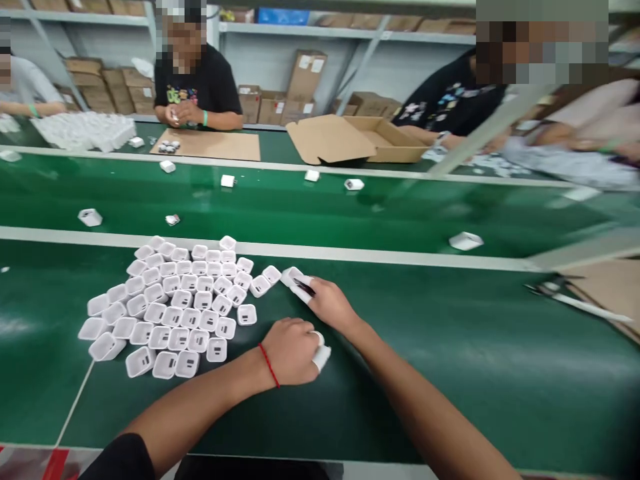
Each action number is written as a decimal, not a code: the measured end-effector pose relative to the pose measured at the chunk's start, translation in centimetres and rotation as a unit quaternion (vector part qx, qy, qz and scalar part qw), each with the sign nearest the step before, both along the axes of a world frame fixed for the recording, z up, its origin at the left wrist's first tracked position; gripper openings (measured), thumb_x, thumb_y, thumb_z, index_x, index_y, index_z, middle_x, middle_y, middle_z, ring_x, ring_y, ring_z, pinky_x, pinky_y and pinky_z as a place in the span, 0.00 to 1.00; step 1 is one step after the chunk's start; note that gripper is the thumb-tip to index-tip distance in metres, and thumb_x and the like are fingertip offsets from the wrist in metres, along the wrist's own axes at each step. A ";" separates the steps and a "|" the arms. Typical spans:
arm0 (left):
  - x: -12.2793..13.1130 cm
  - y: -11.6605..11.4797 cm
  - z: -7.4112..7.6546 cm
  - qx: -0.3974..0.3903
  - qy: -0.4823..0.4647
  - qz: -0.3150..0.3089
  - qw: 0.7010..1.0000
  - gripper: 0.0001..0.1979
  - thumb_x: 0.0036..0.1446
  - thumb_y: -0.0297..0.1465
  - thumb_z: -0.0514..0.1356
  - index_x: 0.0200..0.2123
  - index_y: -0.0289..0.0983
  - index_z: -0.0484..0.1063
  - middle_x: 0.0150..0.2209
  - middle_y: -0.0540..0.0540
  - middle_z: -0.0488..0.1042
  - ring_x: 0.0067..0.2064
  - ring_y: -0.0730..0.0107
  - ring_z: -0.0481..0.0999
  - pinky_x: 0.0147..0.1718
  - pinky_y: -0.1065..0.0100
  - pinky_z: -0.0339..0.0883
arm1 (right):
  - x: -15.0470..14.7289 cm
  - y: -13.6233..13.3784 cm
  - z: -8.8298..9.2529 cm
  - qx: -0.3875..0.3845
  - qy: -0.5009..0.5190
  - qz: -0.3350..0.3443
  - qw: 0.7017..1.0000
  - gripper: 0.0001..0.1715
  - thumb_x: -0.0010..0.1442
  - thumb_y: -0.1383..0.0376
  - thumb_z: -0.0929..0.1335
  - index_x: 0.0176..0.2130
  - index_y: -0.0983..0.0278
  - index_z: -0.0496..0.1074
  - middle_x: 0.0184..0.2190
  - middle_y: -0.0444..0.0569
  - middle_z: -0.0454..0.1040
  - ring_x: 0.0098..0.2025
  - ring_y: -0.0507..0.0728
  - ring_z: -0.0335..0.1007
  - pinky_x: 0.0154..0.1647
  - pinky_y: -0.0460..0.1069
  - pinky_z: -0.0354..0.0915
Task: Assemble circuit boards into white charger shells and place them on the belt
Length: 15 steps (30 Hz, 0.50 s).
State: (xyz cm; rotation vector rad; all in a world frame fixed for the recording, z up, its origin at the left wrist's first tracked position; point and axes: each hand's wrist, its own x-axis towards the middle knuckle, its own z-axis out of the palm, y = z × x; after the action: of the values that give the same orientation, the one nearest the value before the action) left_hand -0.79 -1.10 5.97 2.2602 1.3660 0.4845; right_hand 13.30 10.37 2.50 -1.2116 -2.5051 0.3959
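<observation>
My right hand is closed on a slim dark pointed tool, possibly tweezers. Its tip reaches a white open-topped charger housing at the right end of the group. White material, perhaps a finger cover, shows along that hand's fingers. My left hand, with a red cord at the wrist, is curled low over the table nearer to me. White pieces show at its fingertips; whether these are finger covers or a held part is unclear. To its left stand several white housings in rough rows, dark slots inside.
Beyond a pale rail runs a green belt with scattered white pieces. Pliers and cardboard lie at right. Co-workers sit opposite, near an open carton and heaped white parts.
</observation>
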 end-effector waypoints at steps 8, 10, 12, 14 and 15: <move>0.0 0.7 -1.2 -0.055 -0.142 0.193 0.969 0.24 0.56 0.30 0.59 0.54 0.26 0.63 0.51 0.29 0.68 0.47 0.51 0.75 0.46 0.53 0.71 | 2.8 -1.8 4.0 0.022 0.140 0.105 0.984 0.10 0.63 0.68 0.62 0.44 0.62 0.70 0.44 0.52 0.71 0.34 0.54 0.70 0.32 0.47 0.67; 0.0 0.8 -1.2 -0.083 -0.291 0.200 0.932 0.38 0.52 0.29 0.62 0.63 0.30 0.51 0.61 0.28 0.57 0.54 0.52 0.71 0.50 0.55 0.71 | 3.5 -2.8 5.0 0.023 0.154 0.120 0.980 0.10 0.61 0.70 0.62 0.42 0.62 0.70 0.43 0.51 0.71 0.33 0.53 0.70 0.30 0.47 0.66; 0.0 0.9 -0.9 -0.143 -0.437 0.155 0.874 0.43 0.49 0.28 0.65 0.65 0.35 0.47 0.63 0.32 0.54 0.57 0.52 0.68 0.52 0.55 0.70 | 3.9 -3.8 6.0 0.015 0.163 0.134 0.977 0.11 0.59 0.73 0.62 0.40 0.62 0.70 0.43 0.51 0.72 0.34 0.53 0.70 0.30 0.47 0.66; -0.1 0.9 -0.6 -0.217 -0.519 0.095 0.821 0.41 0.48 0.29 0.67 0.63 0.35 0.53 0.60 0.35 0.60 0.57 0.52 0.69 0.54 0.54 0.68 | 3.9 -4.7 6.8 -0.001 0.173 0.157 0.972 0.14 0.58 0.74 0.62 0.39 0.62 0.71 0.43 0.51 0.72 0.38 0.55 0.72 0.35 0.48 0.68; -0.1 1.0 -0.4 -0.248 -0.543 0.076 0.799 0.38 0.47 0.29 0.68 0.60 0.35 0.57 0.57 0.35 0.64 0.56 0.52 0.70 0.55 0.54 0.68 | 3.8 -5.1 7.1 -0.010 0.182 0.167 0.969 0.15 0.58 0.75 0.61 0.40 0.62 0.72 0.42 0.51 0.73 0.39 0.55 0.72 0.37 0.49 0.68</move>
State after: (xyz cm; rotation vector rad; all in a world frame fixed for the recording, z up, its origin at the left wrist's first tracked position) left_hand -0.88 -0.12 5.54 1.0625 0.8636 1.0958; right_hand 17.13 5.32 9.58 -0.6450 -2.3758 0.6616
